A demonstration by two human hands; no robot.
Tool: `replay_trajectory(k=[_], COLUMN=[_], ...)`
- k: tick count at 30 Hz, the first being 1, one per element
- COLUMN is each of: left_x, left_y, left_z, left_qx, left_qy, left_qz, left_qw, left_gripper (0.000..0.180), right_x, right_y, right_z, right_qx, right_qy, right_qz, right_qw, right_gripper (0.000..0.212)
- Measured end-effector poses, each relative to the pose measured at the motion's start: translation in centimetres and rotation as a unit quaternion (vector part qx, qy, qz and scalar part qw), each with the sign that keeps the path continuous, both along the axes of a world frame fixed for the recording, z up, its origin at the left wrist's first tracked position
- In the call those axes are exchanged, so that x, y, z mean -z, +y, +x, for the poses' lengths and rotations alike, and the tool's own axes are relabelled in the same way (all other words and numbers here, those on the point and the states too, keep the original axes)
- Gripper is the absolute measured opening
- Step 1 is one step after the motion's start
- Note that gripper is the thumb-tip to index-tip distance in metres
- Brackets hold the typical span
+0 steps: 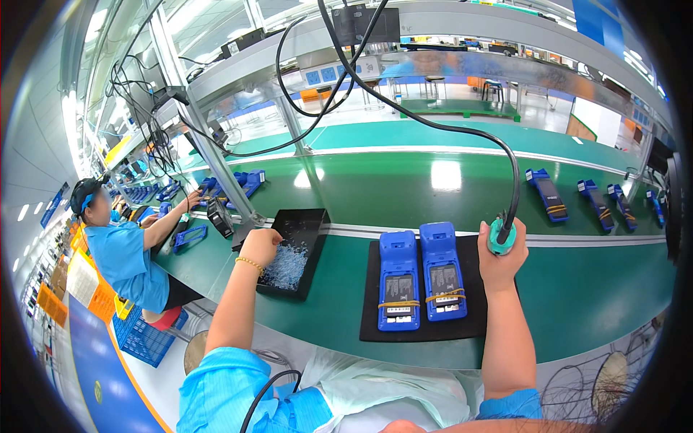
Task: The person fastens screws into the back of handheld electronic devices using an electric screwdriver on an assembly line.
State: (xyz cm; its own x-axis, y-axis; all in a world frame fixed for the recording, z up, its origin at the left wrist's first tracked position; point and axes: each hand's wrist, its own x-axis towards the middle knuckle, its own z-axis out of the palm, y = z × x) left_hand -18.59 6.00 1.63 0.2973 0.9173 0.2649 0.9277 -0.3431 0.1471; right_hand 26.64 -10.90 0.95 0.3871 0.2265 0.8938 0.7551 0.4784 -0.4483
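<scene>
My right hand [498,268] is wrapped round a green electric screwdriver [501,237], whose black cable rises from its top. It is held above the right edge of a black mat [473,289]. On that mat two blue handheld terminals [399,278] lie side by side, backs up, each with a rubber band round its lower part. My left hand [260,247] is over the left side of a black tray [312,242] heaped with small silvery-blue screws [287,267]. Its fingers are curled together, and whatever they pinch is too small to make out.
Beyond the bench edge runs a green conveyor belt [375,180] carrying more blue terminals [548,195] at right. A metal post [209,144] stands left of the tray. The screwdriver's cable [433,124] loops overhead. At far left a co-worker [119,252] handles terminals.
</scene>
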Motion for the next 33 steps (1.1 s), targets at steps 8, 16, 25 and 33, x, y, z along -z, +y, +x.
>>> replay_trajectory(k=[8,16,25,33], left_x=[-2.5,-0.1,3.5,5.3], left_y=[-4.2,-15.4,-19.7,-19.4], left_z=[5.5,19.0,27.5,28.7], left_qx=[0.057,0.566,0.435,0.421], left_qy=[-0.034,-0.098,0.059,0.103], left_qz=[0.052,-0.021,0.032,0.152], left_qw=[0.996,0.818,0.898,0.888], left_gripper=[0.028,0.043,0.062,0.045], right_x=[-0.3,-3.4,-1.8,-2.7], right_y=[0.3,-1.9,-1.6,-1.6], right_z=[-0.6,-2.1,-1.3,-2.3], right_qx=[-0.095,-0.401,-0.243,-0.284], right_qy=[0.135,0.317,0.190,0.255], right_qz=[0.019,-0.025,-0.072,-0.056], right_qw=[0.986,0.859,0.949,0.923], right_gripper=[0.028,0.028,0.031,0.030])
